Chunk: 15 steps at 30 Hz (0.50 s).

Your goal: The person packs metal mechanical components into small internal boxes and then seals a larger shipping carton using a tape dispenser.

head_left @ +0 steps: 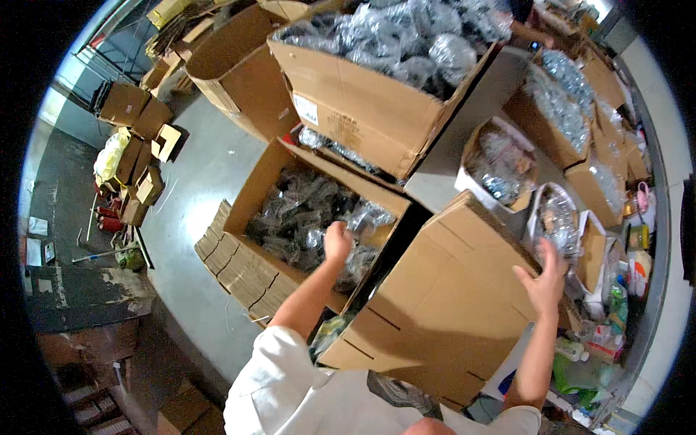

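Note:
My left hand (337, 243) is over an open cardboard box (243, 192) filled with dark items in clear plastic wrap (293, 210). Its fingers look curled, and what they hold, if anything, is hidden. To the right, my right hand (545, 281) is raised with fingers apart and nothing in it. It is beside a white-rimmed container (538, 199) holding plastic-wrapped pieces (558, 221). Between my arms, flat cardboard sheets (442, 283) lean at a tilt in front of me.
A large carton (355, 98) heaped with wrapped items (395, 36) stands ahead. Folded cardboard (235, 268) is stacked left of the open box. Another white-rimmed container (500, 170) and filled boxes (554, 109) line the right. Bottles (573, 349) lie at lower right.

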Each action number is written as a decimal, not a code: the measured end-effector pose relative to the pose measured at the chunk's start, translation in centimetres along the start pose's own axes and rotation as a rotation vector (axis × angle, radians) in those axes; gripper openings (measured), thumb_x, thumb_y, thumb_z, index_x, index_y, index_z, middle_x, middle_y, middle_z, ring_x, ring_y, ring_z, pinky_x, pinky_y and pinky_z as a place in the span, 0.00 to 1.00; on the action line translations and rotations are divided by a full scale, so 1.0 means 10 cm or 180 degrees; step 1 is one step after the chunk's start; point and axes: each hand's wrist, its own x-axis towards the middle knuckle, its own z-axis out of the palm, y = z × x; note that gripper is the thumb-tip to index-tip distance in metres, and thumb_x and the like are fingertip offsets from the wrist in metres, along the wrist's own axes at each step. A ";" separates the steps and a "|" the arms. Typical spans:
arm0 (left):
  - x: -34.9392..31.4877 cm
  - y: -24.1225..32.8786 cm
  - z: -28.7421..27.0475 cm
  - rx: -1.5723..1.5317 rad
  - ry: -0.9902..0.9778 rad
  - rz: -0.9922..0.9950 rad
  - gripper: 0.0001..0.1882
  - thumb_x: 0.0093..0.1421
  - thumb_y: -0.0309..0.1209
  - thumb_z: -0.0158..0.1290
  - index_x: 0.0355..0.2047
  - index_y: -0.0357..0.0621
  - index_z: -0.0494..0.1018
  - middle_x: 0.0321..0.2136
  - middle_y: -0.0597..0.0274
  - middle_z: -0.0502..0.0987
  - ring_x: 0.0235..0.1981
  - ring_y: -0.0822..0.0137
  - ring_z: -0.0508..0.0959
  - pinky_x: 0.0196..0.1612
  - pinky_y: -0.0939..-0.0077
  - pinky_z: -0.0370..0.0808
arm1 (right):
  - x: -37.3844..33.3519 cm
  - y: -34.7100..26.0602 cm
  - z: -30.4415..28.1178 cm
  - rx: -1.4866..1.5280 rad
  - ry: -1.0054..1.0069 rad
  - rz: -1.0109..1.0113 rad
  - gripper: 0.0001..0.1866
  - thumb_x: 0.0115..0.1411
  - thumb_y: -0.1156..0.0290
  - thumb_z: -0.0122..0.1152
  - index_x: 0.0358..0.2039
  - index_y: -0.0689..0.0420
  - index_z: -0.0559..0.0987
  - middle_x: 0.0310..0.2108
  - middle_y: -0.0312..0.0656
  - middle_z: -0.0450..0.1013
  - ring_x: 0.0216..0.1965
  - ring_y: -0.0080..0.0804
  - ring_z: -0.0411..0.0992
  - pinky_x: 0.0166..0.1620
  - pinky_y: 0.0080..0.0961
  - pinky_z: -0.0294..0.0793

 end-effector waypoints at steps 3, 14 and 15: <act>0.36 -1.00 0.26 0.1151 -0.1881 -0.1826 0.41 0.50 0.51 0.57 0.57 0.40 0.57 0.53 0.44 0.65 0.54 0.48 0.66 0.54 0.55 0.63 | -0.20 0.07 0.18 0.0071 0.1323 -0.0687 0.30 0.48 0.68 0.64 0.52 0.61 0.65 0.50 0.51 0.62 0.53 0.47 0.60 0.55 0.40 0.59; -0.20 -0.83 0.70 0.1152 -0.1592 -0.1635 0.37 0.46 0.39 0.61 0.55 0.62 0.55 0.57 0.38 0.50 0.53 0.37 0.61 0.50 0.51 0.66 | -1.54 -0.17 1.41 0.0247 0.0013 0.0257 0.18 0.52 0.66 0.62 0.42 0.59 0.72 0.40 0.47 0.69 0.43 0.43 0.68 0.47 0.36 0.66; -0.22 -0.65 0.61 0.1011 -0.1496 -0.1668 0.33 0.47 0.39 0.59 0.53 0.62 0.57 0.54 0.38 0.53 0.49 0.38 0.65 0.48 0.51 0.68 | -1.54 -0.28 1.42 0.0222 0.0023 0.0305 0.18 0.52 0.66 0.62 0.42 0.59 0.72 0.40 0.47 0.69 0.43 0.43 0.68 0.47 0.36 0.66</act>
